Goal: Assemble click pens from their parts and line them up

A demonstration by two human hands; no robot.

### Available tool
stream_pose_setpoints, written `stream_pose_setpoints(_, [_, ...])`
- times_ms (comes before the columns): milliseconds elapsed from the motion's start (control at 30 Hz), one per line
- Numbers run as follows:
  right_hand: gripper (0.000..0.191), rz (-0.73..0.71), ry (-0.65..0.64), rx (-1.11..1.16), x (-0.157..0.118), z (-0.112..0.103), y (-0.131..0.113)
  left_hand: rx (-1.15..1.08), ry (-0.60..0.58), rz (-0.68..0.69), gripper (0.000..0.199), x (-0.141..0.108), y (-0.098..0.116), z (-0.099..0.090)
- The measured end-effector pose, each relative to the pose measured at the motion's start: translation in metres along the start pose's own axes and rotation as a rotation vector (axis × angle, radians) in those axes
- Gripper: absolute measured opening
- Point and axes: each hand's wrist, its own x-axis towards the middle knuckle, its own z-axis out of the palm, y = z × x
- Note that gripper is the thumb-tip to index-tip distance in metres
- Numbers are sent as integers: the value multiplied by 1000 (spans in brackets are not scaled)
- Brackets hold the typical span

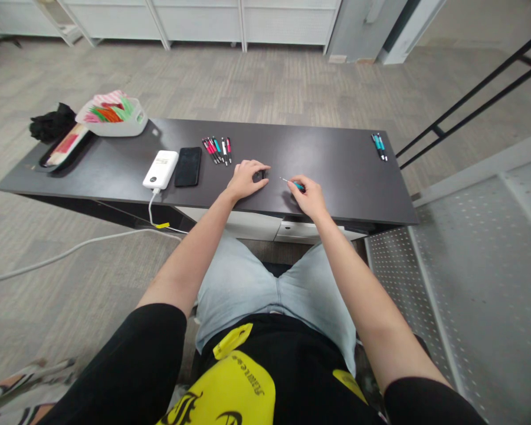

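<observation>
Over the middle of the dark tabletop, my left hand [246, 180] curls its thumb and forefinger around a small dark piece [262, 175], too small to name. To its right, my right hand [308, 196] is closed on a teal pen [300, 186]. A thin, pale tip sticks out of this pen toward my left hand. The two hands are a short way apart. Just beyond my left hand lies a loose row of pink, teal and white pens [216, 151]. A few teal pens [379, 146] lie together at the table's far right end.
Left of my hands, a black phone [188, 167] lies beside a white power bank [161, 169] with a cable [151, 208] hanging over the front edge. Further left are a white basket [135, 125] of colourful items, a black tray [55, 167] and a crumpled black bag [53, 123].
</observation>
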Motion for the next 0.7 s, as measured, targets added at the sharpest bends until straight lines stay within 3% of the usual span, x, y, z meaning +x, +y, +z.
stream_pose_setpoints(200, [27, 9, 14, -54, 1, 2, 1, 4, 9, -3, 56, -3, -2, -3])
stream_pose_setpoints(367, [23, -13, -13, -96, 1, 3, 0, -20, 118, -28, 69, -12, 14, 0])
stream_pose_setpoints(500, [21, -39, -50, -148, 0, 2, 0, -33, 127, -2, 47, -22, 38, 9])
stream_pose_setpoints(633, [24, -86, -84, -183, 0, 1, 0, -55, 91, 34, 9, -24, 53, 12])
stream_pose_setpoints(700, [24, -80, -90, -194, 0, 1, -1, -80, 106, 18, 4, -23, 55, 10])
